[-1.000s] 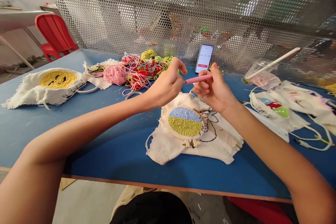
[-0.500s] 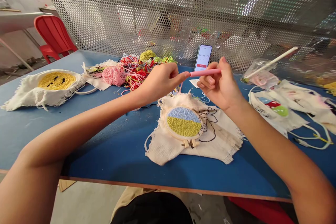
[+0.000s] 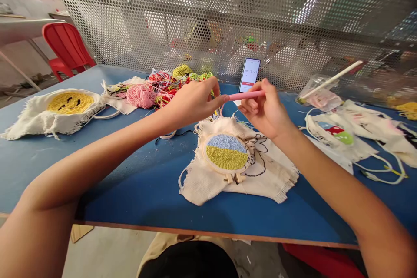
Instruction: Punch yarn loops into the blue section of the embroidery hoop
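Risk: pink tool (image 3: pixel 246 95) could slip, its far end held lightly by fingertips.
Pink tool: slim, near-level, raised toward 12–1 o'clock from hoop (image 3: pixel 206 157).
Right hand (image 3: pixel 269 113): pinching its 3-o'clock end.
Left hand (image 3: pixel 197 99): curled at its 9-o'clock end; cannot tell whether gripping.
Hoop: blue above yellow-green loops.

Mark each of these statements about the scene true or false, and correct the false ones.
1. The right hand holds a slim pink rod-shaped tool. True.
2. In the round pale hoop, yellow-green stitching lies above light-blue stitching. False: the blue is above.
3. A phone with a lit screen is beyond the hoop. True.
4. A red slatted chair stands at the far right. False: it stands at the far left.
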`<state>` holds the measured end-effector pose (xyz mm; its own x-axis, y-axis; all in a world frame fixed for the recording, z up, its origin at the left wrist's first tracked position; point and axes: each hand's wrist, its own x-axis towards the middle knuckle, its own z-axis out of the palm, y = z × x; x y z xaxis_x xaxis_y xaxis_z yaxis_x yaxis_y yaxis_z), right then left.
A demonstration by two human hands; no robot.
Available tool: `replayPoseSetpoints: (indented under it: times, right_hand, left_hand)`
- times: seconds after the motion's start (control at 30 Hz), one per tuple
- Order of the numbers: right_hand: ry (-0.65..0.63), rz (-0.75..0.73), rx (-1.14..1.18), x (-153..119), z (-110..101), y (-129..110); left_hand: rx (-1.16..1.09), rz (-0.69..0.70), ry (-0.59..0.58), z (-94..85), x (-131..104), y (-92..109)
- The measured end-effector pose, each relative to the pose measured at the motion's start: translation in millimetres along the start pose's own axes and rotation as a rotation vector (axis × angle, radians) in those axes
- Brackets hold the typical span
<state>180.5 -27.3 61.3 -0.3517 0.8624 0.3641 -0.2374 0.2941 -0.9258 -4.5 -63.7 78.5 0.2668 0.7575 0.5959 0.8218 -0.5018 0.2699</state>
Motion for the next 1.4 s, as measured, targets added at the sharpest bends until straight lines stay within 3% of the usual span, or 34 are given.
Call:
replayPoseSetpoints:
  times: [0.13,0.4,0.73,0.93,1.17,1.4]
  right_hand:
    - [0.015,-0.015,0.005,2,-1,2]
    - [0.045,0.009,0.062,9,-11,3]
    - [0.006,0.068,0.166,6,-8,4]
    - [0.010,0.052,0.101,7,-10,4]
    - [0.001,-0.025,0.013,5,-11,4]
    - [-0.069,-0.027,-0.065,-3,-4,-6]
  left_hand:
    - [0.122,-0.040,-0.018,1.6,0,-5]
    - [0.026,0.140,-0.059,-6.5,-3,7]
    - [0.424,0.104,-0.101,-13.8,-6,6]
    - [0.548,0.106,-0.031,-16.1,-9,13]
    - [0.449,0.099,-0.149,-13.0,-8,8]
    - [0.180,-0.028,-0.196,-29.0,0,16]
